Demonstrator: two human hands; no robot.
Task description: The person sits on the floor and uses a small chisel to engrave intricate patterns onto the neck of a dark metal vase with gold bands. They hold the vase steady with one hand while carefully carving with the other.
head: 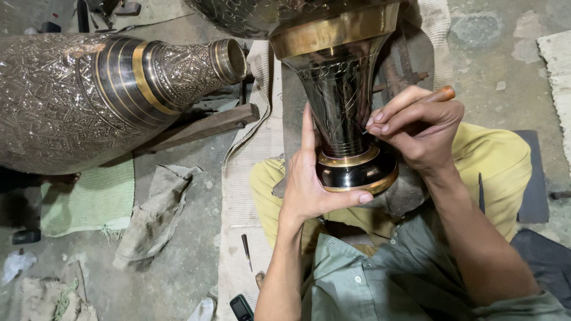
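Observation:
A dark metal vase (340,89) with brass bands lies across my lap, its foot toward me and its flared neck engraved with fine lines. My left hand (309,178) lies flat against the left side of the neck, thumb hooked under the brass-rimmed foot (357,175). My right hand (416,128) pinches a small engraving tool with a wooden handle (441,94), its tip on the neck's right side.
A large, fully engraved vase (89,89) lies on its side at the left. Rags (157,211), a green cloth (89,202), a thin metal tool (246,249) and a phone (241,307) lie on the concrete floor. A striped mat (241,178) lies under me.

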